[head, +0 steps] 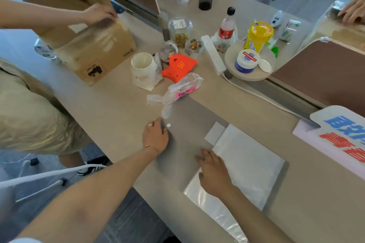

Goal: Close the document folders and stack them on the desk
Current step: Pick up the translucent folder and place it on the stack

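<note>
A translucent grey document folder (pixel 197 116) lies flat on the desk (pixel 118 104), its flap spread toward the upper left with a small white snap button (pixel 168 125) near the flap's edge. White sheets (pixel 248 156) lie on the folder, and a clear plastic sleeve (pixel 213 209) sticks out at the near end. My left hand (pixel 156 137) rests on the flap just beside the button, fingers bent down onto the surface. My right hand (pixel 214 173) lies flat, palm down, on the left edge of the sheets and sleeve. Neither hand is lifting anything.
Beyond the flap lie a crumpled plastic bag (pixel 179 90), an orange toy (pixel 180 67), a white mug (pixel 143 65) and a power strip (pixel 214 55). Another person's hands hold a cardboard box (pixel 92 45) at the left. A printed sign (pixel 343 136) lies at the right.
</note>
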Tool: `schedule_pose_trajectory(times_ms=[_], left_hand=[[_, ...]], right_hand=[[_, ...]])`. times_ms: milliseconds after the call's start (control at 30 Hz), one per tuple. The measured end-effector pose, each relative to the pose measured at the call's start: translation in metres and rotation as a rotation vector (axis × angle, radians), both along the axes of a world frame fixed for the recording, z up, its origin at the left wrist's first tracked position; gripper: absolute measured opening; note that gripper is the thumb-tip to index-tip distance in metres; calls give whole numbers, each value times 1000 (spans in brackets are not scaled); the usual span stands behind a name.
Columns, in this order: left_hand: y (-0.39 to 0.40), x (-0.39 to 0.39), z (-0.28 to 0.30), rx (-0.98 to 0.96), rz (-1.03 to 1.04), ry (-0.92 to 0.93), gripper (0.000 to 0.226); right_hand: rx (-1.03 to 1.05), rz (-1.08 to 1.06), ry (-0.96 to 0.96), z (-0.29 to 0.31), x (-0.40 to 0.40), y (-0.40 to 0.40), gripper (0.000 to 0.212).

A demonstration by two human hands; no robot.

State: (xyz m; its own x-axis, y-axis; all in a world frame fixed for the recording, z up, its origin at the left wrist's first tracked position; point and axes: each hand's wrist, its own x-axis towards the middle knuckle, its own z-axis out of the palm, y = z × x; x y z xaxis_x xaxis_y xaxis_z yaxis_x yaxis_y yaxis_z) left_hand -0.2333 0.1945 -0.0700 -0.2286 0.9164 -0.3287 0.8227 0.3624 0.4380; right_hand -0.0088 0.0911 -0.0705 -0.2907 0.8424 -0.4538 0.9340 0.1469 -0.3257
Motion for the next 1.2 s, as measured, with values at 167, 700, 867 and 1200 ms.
schedule_pose_trajectory(times_ms=[167,700,867,1200], left_hand=[[6,3,5,29,59,-53,41],[-24,19,116,193,-19,-424,31],[-66,64,146,162,-260,-560,18],[-106,141,116,70,-334,-724,20]], right_hand=[[14,-9,-26,-2,-4,-2,60],[30,-548,557,87,-14,21,37],[215,-754,655,142,4,15,48],[312,-905,467,143,84,-38,39]])
